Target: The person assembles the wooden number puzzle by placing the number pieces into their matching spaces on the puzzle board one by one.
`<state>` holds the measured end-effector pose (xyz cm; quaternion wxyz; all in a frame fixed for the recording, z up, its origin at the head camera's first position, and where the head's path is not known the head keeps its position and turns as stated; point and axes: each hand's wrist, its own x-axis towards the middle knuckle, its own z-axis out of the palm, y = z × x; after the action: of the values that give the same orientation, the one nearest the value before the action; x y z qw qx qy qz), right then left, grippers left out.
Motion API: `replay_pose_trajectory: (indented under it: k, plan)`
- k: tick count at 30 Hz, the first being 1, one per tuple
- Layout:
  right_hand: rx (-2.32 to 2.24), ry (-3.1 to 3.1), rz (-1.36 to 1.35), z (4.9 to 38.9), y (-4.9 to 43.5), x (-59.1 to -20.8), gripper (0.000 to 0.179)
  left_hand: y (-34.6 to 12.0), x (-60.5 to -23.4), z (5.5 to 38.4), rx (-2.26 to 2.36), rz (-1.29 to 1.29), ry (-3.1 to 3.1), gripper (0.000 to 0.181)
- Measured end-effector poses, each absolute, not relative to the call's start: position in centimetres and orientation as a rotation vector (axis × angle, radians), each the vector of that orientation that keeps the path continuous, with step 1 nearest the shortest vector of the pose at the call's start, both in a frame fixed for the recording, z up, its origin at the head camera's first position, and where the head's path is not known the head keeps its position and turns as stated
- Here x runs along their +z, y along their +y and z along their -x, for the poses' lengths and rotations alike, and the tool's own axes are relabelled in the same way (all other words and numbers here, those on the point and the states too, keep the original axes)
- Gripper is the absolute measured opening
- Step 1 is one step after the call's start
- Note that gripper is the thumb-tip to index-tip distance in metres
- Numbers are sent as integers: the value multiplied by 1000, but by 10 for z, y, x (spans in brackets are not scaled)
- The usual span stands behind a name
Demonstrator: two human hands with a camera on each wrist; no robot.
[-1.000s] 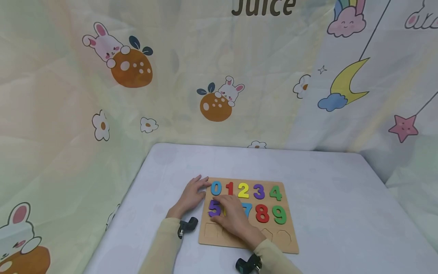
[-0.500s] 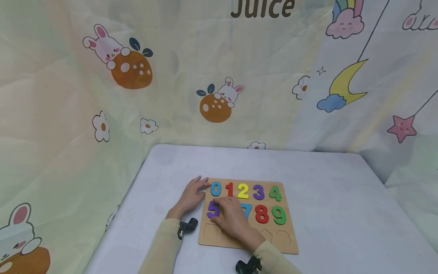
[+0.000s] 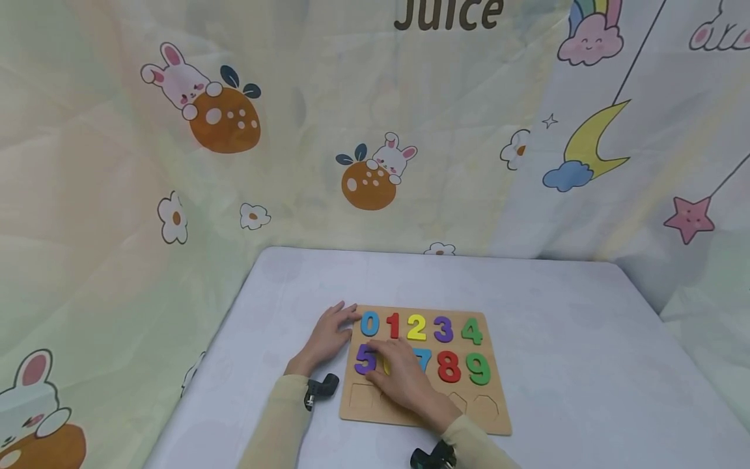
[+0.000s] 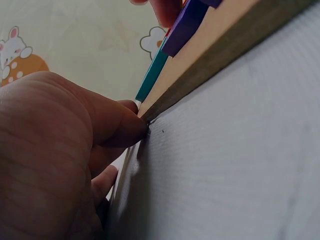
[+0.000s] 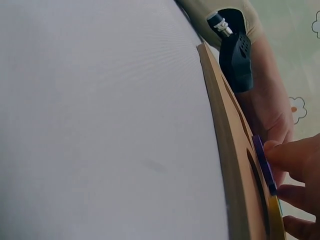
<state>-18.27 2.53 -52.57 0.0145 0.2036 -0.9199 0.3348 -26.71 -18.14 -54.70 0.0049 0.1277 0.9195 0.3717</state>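
Note:
A wooden number puzzle board (image 3: 497,417) lies on the white table. My right hand (image 3: 407,381) reaches over it and pinches the purple number 5 (image 3: 364,359) at the left of the second row. In the right wrist view, my thumb and a finger meet the edges of that purple 5 (image 5: 263,165), close over the board. A yellow number (image 3: 387,367) is mostly hidden under this hand. My left hand (image 3: 325,335) rests at the board's upper left corner, fingers fairly straight, thumb against its side edge. The blue 0 (image 3: 364,324) sits beside those fingertips.
Numbers 1 to 4 fill the top row, among them a green 4 (image 3: 472,331). To the right of the right hand are a blue 7 (image 3: 423,358), a red 8 (image 3: 449,366) and a green 9 (image 3: 478,369). A printed cloth (image 3: 305,98) hangs behind the table.
The purple 5 has shifted slightly left and settled straighter in its row. My right hand has edged a little to the right and down. The left hand stays in place.

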Motion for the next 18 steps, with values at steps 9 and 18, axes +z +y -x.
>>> replay_pose_trajectory:
  k: [9, 18]
  plan:
    - [1166, -2841, -586, 181, 43, -522, 47, -180, -547, 267, 1197, -375, 2855, 38]
    - [1296, -2728, -486, 179, 65, -508, 41, -179, -546, 266, 1199, -343, 2855, 37]
